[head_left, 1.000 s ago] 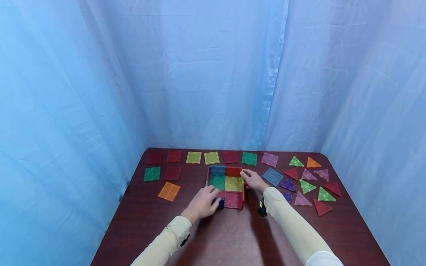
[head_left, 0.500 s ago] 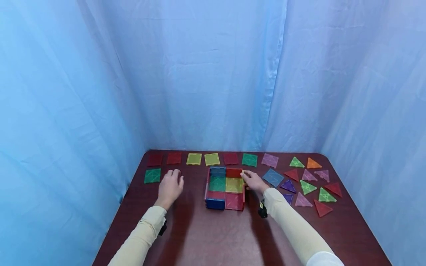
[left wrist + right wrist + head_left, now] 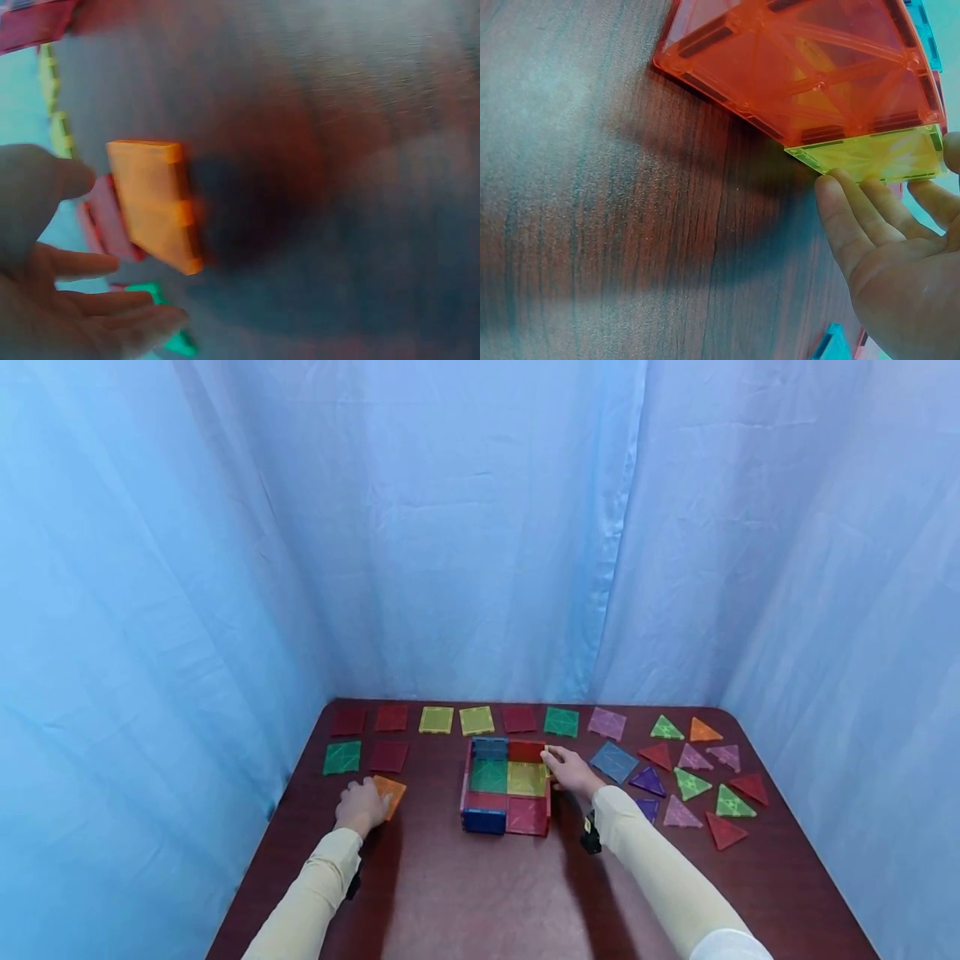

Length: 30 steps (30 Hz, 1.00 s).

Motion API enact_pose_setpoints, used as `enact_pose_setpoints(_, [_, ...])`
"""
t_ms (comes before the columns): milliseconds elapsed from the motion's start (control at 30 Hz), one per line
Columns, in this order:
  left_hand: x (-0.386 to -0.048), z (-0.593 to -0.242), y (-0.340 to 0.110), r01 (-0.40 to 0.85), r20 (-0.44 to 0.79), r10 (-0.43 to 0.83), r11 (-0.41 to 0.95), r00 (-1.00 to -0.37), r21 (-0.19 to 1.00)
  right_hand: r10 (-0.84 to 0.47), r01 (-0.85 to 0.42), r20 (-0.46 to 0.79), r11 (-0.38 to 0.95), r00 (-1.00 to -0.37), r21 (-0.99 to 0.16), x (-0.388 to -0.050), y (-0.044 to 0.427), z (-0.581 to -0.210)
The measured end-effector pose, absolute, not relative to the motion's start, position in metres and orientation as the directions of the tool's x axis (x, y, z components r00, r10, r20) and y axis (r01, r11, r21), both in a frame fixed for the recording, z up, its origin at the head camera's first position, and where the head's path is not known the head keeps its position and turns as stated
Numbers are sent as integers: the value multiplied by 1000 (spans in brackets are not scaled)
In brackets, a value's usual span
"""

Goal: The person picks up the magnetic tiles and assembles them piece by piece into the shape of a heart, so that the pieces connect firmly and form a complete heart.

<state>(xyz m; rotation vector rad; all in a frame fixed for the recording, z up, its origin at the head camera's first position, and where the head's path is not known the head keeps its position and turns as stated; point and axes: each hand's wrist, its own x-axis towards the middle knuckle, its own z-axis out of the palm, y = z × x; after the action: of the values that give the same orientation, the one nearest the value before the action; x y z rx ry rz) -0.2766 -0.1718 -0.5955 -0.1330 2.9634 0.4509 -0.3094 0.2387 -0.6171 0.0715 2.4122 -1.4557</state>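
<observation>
Squares (image 3: 389,757) beyond orange tile (image 3: 391,794)

The tile (image 3: 148,202) is orange. Box walls (image 3: 484,821) show blue, red and yellow; the floor (image 3: 527,779), green, yellow and pinkish red. Triangles (image 3: 726,831): green, red, orange, purple, pink. Desk (image 3: 450,893): dark reddish brown, grain-streaked.

Two hands (image 3: 362,807), eleven loose squares (image 3: 477,721), eleven-plus triangles (image 3: 726,831) show.

Blue curtains (image 3: 480,543) on three sides; dark reddish-brown table (image 3: 465,893), rounded far corners, soft glare.
</observation>
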Motion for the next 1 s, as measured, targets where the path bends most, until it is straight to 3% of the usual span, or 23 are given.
enact_pose_setpoints(100, [-271, -605, -172, -121, -200, -73, 964, -977, 238, -120, 213, -302, 475, -946, -854, -309, 238, -616])
enact_pose_setpoints(267, [-269, -614, -172, -109, -166, -75, 972, -983, 206, -122, 217, -307, 472, -944, -854, -309, 237, -614])
enact_pose_setpoints(500, [-276, -618, -172, -114, -174, -73, 963, -982, 243, -118, 216, -306, 476, -945, -852, -310, 236, -618])
enact_pose_setpoints(1000, [-274, -626, -169, -106, -41, -99, 959, -994, 264, -120, 208, -293, 463, -948, -862, -308, 238, -616])
